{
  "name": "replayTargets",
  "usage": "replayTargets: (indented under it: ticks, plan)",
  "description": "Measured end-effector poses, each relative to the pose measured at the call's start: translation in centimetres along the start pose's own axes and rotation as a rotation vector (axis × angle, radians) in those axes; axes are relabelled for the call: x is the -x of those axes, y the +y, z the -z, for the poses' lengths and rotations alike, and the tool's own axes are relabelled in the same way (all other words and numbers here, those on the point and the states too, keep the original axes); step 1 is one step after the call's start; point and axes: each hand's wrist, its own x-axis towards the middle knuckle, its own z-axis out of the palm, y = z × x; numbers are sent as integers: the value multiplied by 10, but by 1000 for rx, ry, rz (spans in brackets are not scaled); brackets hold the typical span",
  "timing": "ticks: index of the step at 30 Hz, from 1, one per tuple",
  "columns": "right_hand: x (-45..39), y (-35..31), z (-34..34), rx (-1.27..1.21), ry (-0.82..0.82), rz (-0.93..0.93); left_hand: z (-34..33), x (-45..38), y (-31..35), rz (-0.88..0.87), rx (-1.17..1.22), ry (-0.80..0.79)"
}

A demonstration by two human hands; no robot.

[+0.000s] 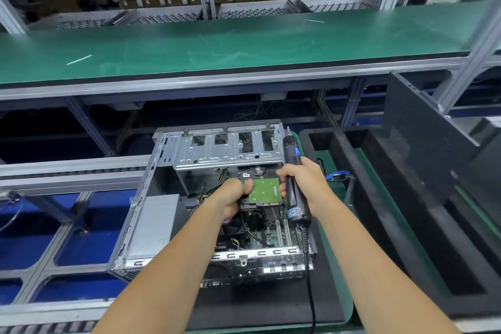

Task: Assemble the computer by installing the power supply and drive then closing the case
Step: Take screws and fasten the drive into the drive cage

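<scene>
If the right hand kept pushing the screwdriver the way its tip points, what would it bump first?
Probably nothing close: the right hand holds the screwdriver tip-up, past the case's top edge, toward the green shelf. Depth is unclear.

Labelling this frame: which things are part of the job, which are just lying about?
In the job:
- hard drive, held by left hand
- electric screwdriver, gripped by right hand
- open case
- power supply
- side panel

Lying about:
- foam tray
- white sticks on the green shelf

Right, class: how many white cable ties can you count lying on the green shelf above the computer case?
2. One cable tie lies on the left of the green shelf; the other cable tie lies further back, right of centre. Motion blur at the right edge could hide more.
</scene>
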Motion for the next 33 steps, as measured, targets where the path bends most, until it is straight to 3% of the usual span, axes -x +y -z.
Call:
replayTargets:
  ticks: [4,15,21,25,27,33]
  plan:
    - [-1,1,-2,17,11,6,-7,-2,-1,-53,-46,41]
    - [2,0,-2,12,-6,-2,-5,-8,-1,-16,168,90]
    - [4,-3,-3,86,4,18,-20,-18,3,-82,270,106]
    - [3,-4,-4,119,-5,18,-16,-18,6,-111,497,-42]
    - [3,-4,-5,124,-5,18,-13,-17,5,-122,445,-115]
    - [2,-2,-5,123,-17,29,-23,-38,4,-154,307,139]
